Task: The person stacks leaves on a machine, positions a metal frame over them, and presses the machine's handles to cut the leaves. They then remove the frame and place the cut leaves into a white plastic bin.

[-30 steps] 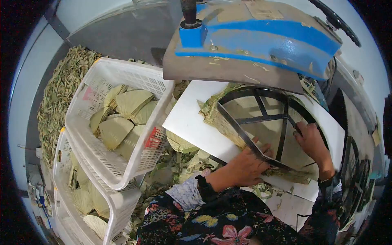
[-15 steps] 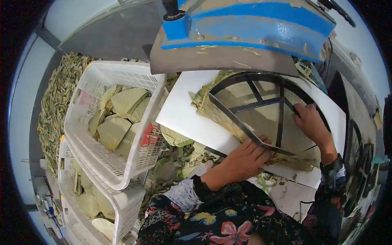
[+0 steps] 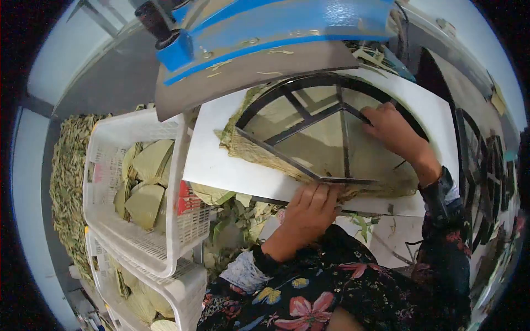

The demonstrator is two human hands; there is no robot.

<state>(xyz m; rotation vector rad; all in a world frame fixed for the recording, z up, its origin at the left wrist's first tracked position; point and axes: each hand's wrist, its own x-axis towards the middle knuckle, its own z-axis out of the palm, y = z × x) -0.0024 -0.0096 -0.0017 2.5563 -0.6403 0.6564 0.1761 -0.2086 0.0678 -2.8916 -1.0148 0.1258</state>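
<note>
A black metal fan-shaped cutting die (image 3: 345, 144) with inner bars lies on a stack of broad dried leaves (image 3: 262, 159). Leaf edges stick out past its left and near sides. The leaves rest on a white board (image 3: 207, 151). My right hand (image 3: 395, 132) is closed around the die near its right rim, fingers over an inner bar. My left hand (image 3: 309, 212) is at the near corner of the die, its bent fingers gripping the leaf edge there; the thumb is hidden.
Above the board hangs a blue press head (image 3: 287, 33) with a grey plate (image 3: 254, 74) beneath it. Stacked white baskets (image 3: 176, 231) with cut leaf pieces (image 3: 146, 204) stand left. A leaf heap (image 3: 74, 176) lies farther left. More black dies (image 3: 480, 176) stand right.
The view has swung, shifting the board and press leftward in it. My left hand has drawn back from over the die's near corner to the leaf edge. My right hand still grips the die.
</note>
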